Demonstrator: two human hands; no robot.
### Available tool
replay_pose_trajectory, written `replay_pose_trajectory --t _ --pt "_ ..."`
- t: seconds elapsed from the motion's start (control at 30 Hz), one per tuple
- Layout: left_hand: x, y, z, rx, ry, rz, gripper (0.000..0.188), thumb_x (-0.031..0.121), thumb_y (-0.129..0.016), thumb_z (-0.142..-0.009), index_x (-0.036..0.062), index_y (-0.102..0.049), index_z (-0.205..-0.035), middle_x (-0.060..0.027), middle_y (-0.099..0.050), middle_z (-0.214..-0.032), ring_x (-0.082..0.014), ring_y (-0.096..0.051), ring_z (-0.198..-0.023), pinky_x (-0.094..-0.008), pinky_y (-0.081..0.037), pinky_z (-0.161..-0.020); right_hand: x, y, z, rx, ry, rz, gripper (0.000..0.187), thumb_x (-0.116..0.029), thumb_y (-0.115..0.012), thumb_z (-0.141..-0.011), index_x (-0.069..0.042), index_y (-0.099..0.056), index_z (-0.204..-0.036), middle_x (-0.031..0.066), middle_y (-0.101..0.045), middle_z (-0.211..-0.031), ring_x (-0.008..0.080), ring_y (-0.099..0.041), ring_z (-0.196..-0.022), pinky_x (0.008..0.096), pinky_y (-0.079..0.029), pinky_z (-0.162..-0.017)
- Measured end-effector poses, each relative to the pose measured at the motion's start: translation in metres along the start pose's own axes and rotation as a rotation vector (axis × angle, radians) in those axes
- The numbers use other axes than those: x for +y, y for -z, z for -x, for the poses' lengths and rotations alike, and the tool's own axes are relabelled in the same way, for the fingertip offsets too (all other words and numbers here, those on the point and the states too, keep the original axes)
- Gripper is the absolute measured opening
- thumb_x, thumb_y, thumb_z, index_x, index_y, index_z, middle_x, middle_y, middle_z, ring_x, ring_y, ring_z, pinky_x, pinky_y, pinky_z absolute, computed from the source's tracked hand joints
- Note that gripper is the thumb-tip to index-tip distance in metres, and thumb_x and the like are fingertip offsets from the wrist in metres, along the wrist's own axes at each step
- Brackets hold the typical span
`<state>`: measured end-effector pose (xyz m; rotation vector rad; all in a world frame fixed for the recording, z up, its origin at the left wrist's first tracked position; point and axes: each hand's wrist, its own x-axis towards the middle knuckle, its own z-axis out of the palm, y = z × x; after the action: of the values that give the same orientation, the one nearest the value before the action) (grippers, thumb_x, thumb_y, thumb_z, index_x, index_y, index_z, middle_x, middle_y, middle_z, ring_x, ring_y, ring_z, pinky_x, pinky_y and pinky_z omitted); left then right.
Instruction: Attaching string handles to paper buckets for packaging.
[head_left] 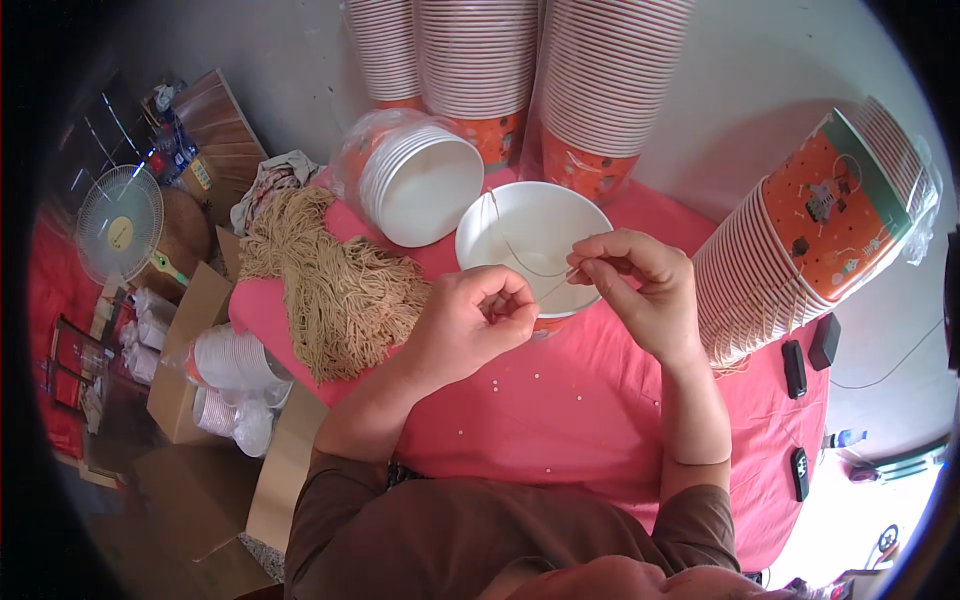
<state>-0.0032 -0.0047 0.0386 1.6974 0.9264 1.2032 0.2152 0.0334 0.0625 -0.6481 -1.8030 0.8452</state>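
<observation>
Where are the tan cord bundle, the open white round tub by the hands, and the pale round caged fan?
Tan cord bundle [335, 285]: head view, middle of the heap.
Open white round tub [560, 212]: head view, back inner wall.
Pale round caged fan [120, 232]: head view, central hub.

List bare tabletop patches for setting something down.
Biggest: red cloth between left forearm and right forearm, speckled with white bits. Narrower: between right forearm and black remote. Crowded: far side, tub stacks; left side, tan string bundle.
</observation>
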Motion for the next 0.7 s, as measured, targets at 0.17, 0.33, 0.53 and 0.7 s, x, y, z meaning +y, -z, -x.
replay_pose_trajectory --t 0.17,0.33,0.53,0.7 --pt "-0.003 0.0 -0.002 0.09 -0.167 -0.236 0.011 0.0 -0.071 -0.084 0.0007 -0.061 -0.084 -0.0007 -0.064 -0.075 -0.0058 -0.061 -0.062 -0.0227 -0.049 -0.055 -0.009 0.003 -0.001 0.021 -0.051 0.209 0.032 0.007 -0.066 -0.087 0.002 -0.063 -0.118 0.0092 -0.07 -0.095 0.0122 -0.066 -0.071 0.0249 -0.053 -0.063" --pt "-0.005 -0.006 -0.006 0.183 -0.445 -0.546 0.018 -0.001 -0.073 -0.077 0.0047 -0.059 -0.084 -0.0045 -0.063 -0.074 -0.0161 -0.064 -0.06 -0.0292 -0.051 -0.052 -0.024 -0.003 0.004 -0.092 -0.068 0.214 0.045 0.004 -0.07 -0.084 -0.002 -0.06 -0.127 0.01 -0.064 -0.113 0.0111 -0.061 -0.066 0.0263 -0.049 -0.058" --pt "-0.005 -0.009 -0.006 0.202 -0.644 -0.694 0.021 -0.001 -0.074 -0.074 0.008 -0.057 -0.084 -0.0031 -0.061 -0.072 -0.019 -0.064 -0.059 -0.0326 -0.05 -0.049 -0.024 -0.012 0.008 -0.312 -0.288 0.003 0.038 -0.001 -0.068 -0.088 -0.001 -0.06 -0.125 0.0082 -0.068 -0.092 0.0118 -0.06 -0.063 0.0278 -0.048 -0.058" --pt "-0.008 -0.009 -0.009 0.222 -0.685 -0.708 0.021 -0.002 -0.073 -0.074 0.0076 -0.057 -0.084 -0.0034 -0.061 -0.073 -0.0186 -0.063 -0.059 -0.0315 -0.05 -0.048 -0.016 -0.006 0.007 -0.306 -0.14 0.175 0.019 0.0 -0.068 -0.087 0.0 -0.066 -0.106 0.0093 -0.064 -0.077 0.0164 -0.063 -0.063 0.0312 -0.049 -0.059"
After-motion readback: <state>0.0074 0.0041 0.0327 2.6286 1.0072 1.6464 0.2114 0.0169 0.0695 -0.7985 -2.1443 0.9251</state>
